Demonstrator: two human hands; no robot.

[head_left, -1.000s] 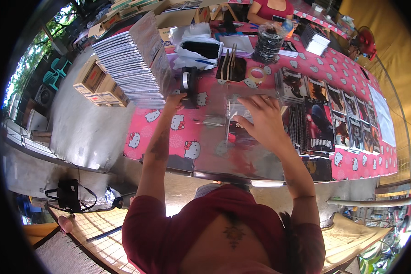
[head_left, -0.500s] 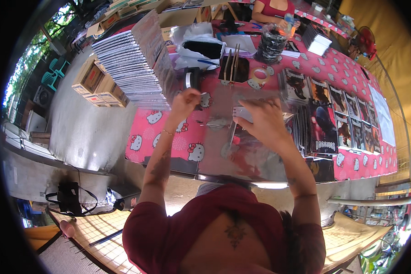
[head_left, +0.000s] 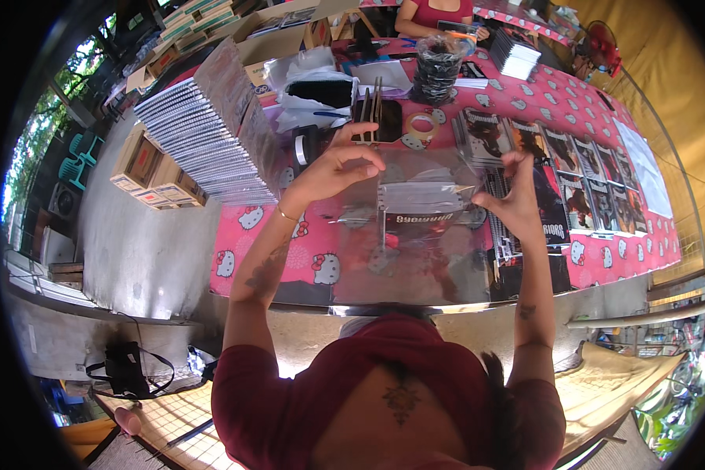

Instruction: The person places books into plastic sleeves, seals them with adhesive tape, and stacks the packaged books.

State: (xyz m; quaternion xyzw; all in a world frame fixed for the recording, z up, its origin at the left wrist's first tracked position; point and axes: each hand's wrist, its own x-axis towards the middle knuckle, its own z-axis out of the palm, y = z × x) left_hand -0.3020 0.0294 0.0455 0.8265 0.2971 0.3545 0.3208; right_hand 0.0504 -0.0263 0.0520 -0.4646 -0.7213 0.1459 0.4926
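A dark-covered book or notebook [head_left: 427, 219] lies in front of me, a pale band along its far part. Clear plastic film [head_left: 360, 266] spreads over and around it, with a creased flap at the far side. My left hand [head_left: 333, 168] hovers at the film's far left, thumb and fingers apart. On the right, my right hand [head_left: 517, 196] is raised at the film's edge, thumb and fingers spread. I see nothing held in either hand; light contact with the film cannot be told. A black tape dispenser [head_left: 300, 149] stands just beyond my left hand.
At left rises a tall stack of spiral notebooks [head_left: 204, 133]. Beyond my hands are a tape roll [head_left: 423, 125], a black-wrapped bundle [head_left: 435, 70] and an open carton [head_left: 278, 47]. Rows of dark-covered notebooks [head_left: 591, 168] cover the right. Across the table sits another person [head_left: 435, 16].
My right hand has lifted off the book and moved right. My left hand has shifted right toward the film. More of the book's cover now shows, and the whole view has shifted slightly.
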